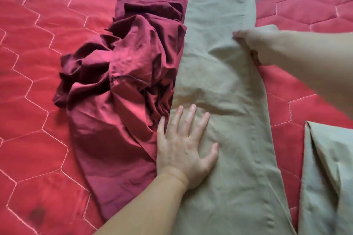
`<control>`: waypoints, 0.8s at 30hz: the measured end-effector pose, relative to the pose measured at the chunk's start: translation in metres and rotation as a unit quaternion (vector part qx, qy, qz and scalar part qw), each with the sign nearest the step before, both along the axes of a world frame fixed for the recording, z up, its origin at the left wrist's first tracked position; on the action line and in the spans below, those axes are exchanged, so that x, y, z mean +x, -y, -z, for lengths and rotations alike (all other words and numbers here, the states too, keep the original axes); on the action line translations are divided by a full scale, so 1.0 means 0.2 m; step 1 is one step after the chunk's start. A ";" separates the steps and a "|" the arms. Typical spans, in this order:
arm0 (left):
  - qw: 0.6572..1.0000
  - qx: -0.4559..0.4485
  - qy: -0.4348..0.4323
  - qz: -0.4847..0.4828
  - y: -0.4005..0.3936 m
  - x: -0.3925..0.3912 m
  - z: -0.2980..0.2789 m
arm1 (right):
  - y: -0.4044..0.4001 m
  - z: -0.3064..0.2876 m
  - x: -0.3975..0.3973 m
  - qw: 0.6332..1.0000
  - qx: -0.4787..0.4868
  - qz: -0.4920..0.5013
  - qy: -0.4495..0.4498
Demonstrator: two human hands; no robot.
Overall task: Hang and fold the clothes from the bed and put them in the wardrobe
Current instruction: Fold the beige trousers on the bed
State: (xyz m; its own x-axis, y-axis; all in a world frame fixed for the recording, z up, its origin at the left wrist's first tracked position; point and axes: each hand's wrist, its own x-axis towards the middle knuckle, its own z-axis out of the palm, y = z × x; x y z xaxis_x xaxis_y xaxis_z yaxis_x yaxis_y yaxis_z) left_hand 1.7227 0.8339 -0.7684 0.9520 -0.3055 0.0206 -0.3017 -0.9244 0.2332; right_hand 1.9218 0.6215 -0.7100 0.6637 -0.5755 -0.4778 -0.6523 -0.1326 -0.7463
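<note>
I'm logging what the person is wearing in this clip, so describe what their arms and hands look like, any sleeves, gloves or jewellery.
Both arms are bare as far as the frame shows: no sleeve or cuff on either forearm. The left hand wears no glove, and no ring, watch or bracelet shows on it or its wrist; its nails are short and unpainted. The right hand is motion-blurred; no glove shows, but small jewellery could not be ruled out.
</note>
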 end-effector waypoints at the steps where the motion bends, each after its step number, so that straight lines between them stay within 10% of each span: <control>1: 1.000 0.000 0.003 0.001 0.00 0.00 0.00 | 0.01 0.00 0.00 1.000 0.022 -0.005 -0.009; 7: 1.000 -0.002 0.003 -0.004 0.00 0.00 0.00 | -0.09 -0.04 -0.11 0.975 -0.103 -0.112 0.161; 13: 1.000 0.001 -0.004 -0.004 0.00 0.01 -0.01 | -0.16 -0.16 -0.46 0.838 -0.291 -0.301 0.350; 21: 0.999 0.035 0.003 -0.019 0.00 -0.02 -0.03 | -0.10 0.14 -1.45 0.805 -0.315 -0.424 0.271; 24: 0.999 0.032 0.004 -0.029 0.00 -0.07 -0.03 | -0.18 0.08 -1.48 0.876 -0.305 -0.338 0.160</control>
